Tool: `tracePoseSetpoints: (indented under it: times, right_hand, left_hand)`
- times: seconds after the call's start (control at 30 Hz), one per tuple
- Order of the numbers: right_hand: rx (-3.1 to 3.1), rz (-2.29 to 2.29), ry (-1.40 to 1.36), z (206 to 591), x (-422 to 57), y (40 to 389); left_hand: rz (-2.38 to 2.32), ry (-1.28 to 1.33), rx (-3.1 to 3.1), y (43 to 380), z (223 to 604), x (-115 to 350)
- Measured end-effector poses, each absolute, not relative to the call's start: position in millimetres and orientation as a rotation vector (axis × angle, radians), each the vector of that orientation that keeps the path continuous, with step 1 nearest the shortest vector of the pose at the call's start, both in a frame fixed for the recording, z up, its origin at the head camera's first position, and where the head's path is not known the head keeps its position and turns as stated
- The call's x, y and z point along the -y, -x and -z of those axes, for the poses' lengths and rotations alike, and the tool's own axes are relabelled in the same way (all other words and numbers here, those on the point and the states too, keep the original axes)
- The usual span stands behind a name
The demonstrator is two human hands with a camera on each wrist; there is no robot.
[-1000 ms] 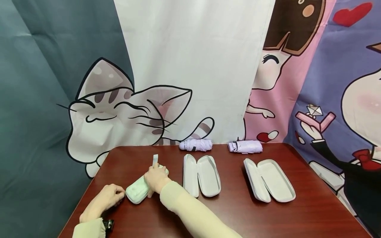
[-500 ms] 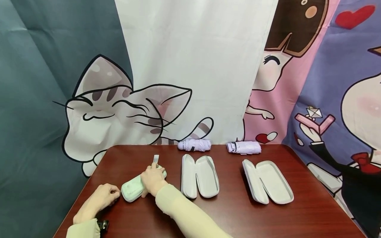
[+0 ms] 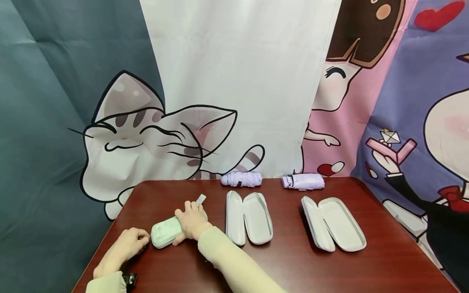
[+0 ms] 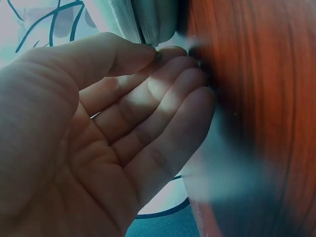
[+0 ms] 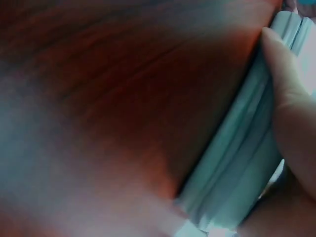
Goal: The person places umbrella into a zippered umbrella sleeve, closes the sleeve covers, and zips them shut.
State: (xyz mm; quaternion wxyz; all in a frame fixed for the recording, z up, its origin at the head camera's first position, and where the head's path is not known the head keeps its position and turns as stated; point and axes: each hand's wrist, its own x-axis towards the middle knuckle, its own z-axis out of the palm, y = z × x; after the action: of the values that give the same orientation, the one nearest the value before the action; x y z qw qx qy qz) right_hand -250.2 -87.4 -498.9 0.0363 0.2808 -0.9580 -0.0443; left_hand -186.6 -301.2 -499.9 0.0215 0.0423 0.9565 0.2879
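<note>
A closed mint-green zip case (image 3: 167, 232) lies at the left of the table, a pale strap (image 3: 201, 199) sticking out at its far end. Across its far half, my right hand (image 3: 192, 221) grips it from above. In the right wrist view, the thumb (image 5: 284, 74) presses along the case's zipped side (image 5: 237, 143). My left hand (image 3: 126, 246) is at the near left end of the case. Its thumb and index finger pinch a small zipper pull there, mostly hidden by the fingertips in the left wrist view, where the case's end (image 4: 158, 19) shows just beyond.
Two grey-white cases stand unfolded on the table (image 3: 286, 268), one in the middle (image 3: 257, 219) and one at the right (image 3: 340, 224). Behind them lie two folded lilac umbrellas (image 3: 241, 179), (image 3: 303, 181). A printed cloth (image 3: 238, 73) hangs behind the table.
The case has turned slightly on the table, and its strap now leans right instead of pointing straight back. My right hand has shifted a little with it. My left hand stays at the case's end.
</note>
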Motion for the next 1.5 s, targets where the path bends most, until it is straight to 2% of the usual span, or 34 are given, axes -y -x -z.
tracePoseSetpoints:
  times: [0.2,0.47,1.17,1.5]
  right_hand:
    - [2.969,0.136,-0.907,508,88,249]
    - [3.040,0.088,-0.718,512,102,251]
    - [3.056,0.293,-0.325,509,123,229]
    - [3.054,0.306,-0.225,512,127,228]
  left_hand:
    - [-0.933,-0.101,-2.926,182,500,304]
    - [-0.914,-0.129,-2.953,184,495,305]
    - [-0.900,-0.079,-2.937,185,496,302]
    - [-0.898,-0.136,-2.978,188,497,293]
